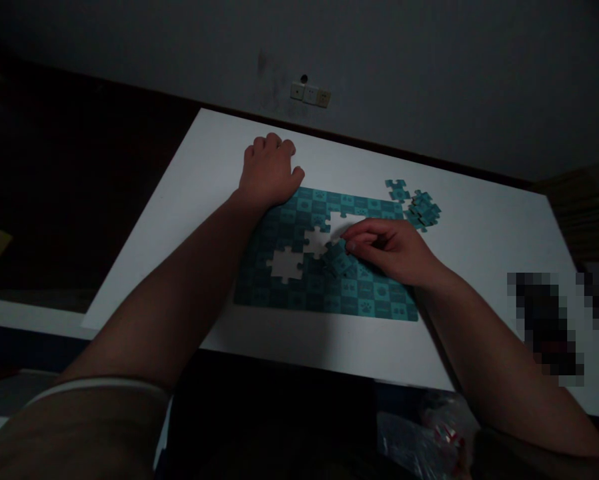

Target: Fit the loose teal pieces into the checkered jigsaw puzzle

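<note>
Puzzle (372,293) lay flat near the middle of the white table (194,167), teal and checkered, with 3 pale gaps stepping from its left part toward its far edge. Just on the near side of those gaps I made out a puzzle piece (336,259), tilted, its tip pinched between the thumb and forefinger of the right hand (399,248). I judged that a loose pinch at the edge could let it twist or drop askew, and that pressing it down at a slant could catch a tab and lift or bend its neighbours.

The left hand (269,167) rested by the far left corner, fingers bent and a little apart, gripping nothing I could see. Its forearm crossed the puzzle's left side; if it dragged there, I thought, joined pieces might shift.

At the far right corner sat a pile of pieces (422,212), a loose piece (397,191) just left of it. A wide swing of the right hand could have scattered them. Farther out, on the far wall, I saw 3 sockets (310,95); at the right, a pixelated dark object (544,327) I could not identify. Dim light made the prints easy to misread.
</note>
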### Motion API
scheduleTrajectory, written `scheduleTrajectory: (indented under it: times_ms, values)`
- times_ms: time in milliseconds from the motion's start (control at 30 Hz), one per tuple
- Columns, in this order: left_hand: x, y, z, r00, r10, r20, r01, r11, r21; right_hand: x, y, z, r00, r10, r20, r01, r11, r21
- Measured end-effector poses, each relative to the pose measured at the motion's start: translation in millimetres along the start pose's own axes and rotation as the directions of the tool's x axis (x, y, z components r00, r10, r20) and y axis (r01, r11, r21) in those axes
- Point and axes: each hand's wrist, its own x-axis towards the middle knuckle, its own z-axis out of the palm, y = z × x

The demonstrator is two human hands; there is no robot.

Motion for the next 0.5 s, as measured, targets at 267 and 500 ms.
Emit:
scheduleTrajectory:
  times_ms: [267, 500]
  values:
    - [0.8, -2.4, 1.7, 1.000, 0.003, -0.022, -0.004, 0.998, -0.055, -0.2, 7.2, 0.0, 0.999, -0.048, 0.003, 0.048, 0.997, -0.053]
    - [2.0, -3.2, 2.8, 0.998, 0.021, -0.060, -0.022, 1.000, -0.020, -0.5, 8.1, -0.2, 0.996, -0.086, 0.005, 0.086, 0.995, -0.052]
